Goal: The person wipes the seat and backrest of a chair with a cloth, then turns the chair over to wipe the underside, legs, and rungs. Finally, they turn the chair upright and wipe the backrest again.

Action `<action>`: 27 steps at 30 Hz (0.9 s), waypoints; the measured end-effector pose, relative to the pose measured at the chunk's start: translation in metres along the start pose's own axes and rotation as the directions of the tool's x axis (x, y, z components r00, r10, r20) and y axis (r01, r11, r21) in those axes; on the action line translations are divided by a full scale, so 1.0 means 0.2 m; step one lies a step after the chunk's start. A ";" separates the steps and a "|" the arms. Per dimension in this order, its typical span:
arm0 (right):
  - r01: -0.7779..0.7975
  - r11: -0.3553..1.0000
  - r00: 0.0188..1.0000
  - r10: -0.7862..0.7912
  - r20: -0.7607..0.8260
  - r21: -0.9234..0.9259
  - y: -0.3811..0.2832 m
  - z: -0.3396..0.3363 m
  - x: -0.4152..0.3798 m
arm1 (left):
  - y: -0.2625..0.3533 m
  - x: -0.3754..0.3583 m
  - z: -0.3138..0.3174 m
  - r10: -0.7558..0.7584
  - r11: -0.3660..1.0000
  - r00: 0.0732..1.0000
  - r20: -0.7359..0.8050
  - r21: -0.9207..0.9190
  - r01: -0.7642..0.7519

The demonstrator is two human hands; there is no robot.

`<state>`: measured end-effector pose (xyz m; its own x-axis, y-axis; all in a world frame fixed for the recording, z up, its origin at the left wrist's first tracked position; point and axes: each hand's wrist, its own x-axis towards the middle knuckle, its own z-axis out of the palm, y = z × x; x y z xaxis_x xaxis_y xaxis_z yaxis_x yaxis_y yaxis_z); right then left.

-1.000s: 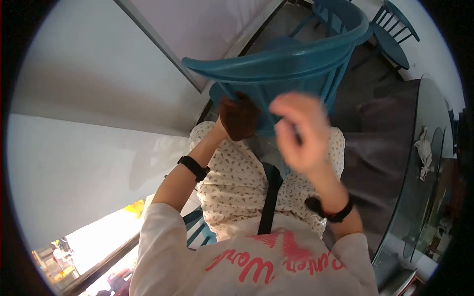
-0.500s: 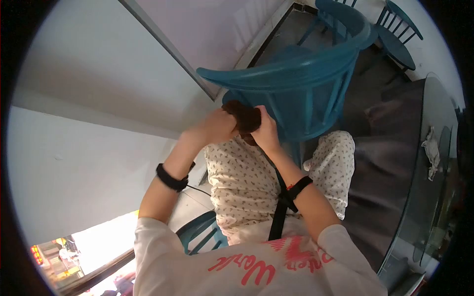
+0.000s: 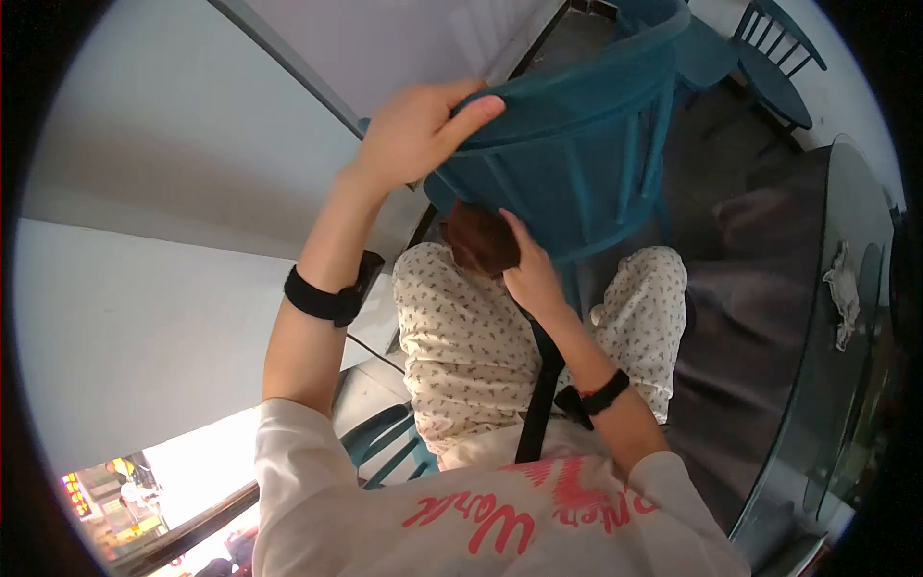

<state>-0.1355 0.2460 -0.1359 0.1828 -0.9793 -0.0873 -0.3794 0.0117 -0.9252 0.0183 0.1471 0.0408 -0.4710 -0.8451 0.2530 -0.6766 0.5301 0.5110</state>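
A blue chair (image 3: 577,163) with a curved slatted back stands right in front of my knees. My left hand (image 3: 418,135) is wrapped over the left end of its top rail, thumb on the near side and the fingers partly hidden behind. Lower down, just before the slats, my right hand (image 3: 534,274) grips a crumpled brown cloth (image 3: 478,238) by its right side. The cloth hangs above my left knee, close to the chair back; its far side is hidden.
A table with a dark cover (image 3: 745,298) and glass top (image 3: 812,385) is on my right, with a crumpled whitish item (image 3: 842,296) on it. More blue chairs (image 3: 777,82) stand beyond. A white wall panel (image 3: 163,337) is at my left.
My left hand has let go of the brown cloth and moved up onto the chair's top rail. My right hand still holds the cloth, which now hangs looser.
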 end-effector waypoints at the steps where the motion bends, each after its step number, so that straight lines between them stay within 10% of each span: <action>1: -0.006 1.000 1.000 0.006 0.000 0.001 0.00 -0.01 -0.02 | -0.01 0.00 -0.02 -0.047 0.999 0.998 0.038 0.014 0.046; 3: -0.080 0.842 0.996 0.085 0.014 0.534 -0.01 -0.01 -0.04 | 0.00 0.01 -0.04 -0.071 0.997 0.996 0.052 0.029 0.069; 6: 0.140 0.700 0.990 -0.100 -0.097 0.701 -0.21 -0.02 0.00 | -0.05 0.01 0.00 -0.111 0.994 0.993 0.035 -0.012 0.111; 10: 0.466 0.814 0.883 -0.405 -0.237 0.346 -0.34 0.06 0.08 | -0.09 0.02 0.03 -0.089 0.991 0.996 0.008 -0.103 0.089; 17: 0.407 0.900 0.848 -0.310 -0.430 0.154 -0.15 0.26 0.24 | -0.07 0.05 0.06 -0.161 0.986 0.987 0.024 -0.035 0.162; 21: 0.294 0.940 0.921 -0.328 -0.213 -0.173 -0.18 0.20 0.34 | -0.07 0.02 0.09 -0.100 0.995 0.995 -0.009 -0.028 0.099; 27: 0.204 0.974 0.957 -0.220 -0.188 -0.101 -0.10 0.19 0.33 | -0.05 0.00 0.13 -0.025 0.999 0.997 -0.071 0.018 0.026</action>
<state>-0.0817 0.1890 -0.1369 0.0880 -0.9780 0.1892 -0.4234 -0.2086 -0.8816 0.0111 0.1442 0.0148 -0.4125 -0.8609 0.2978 -0.6989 0.5088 0.5026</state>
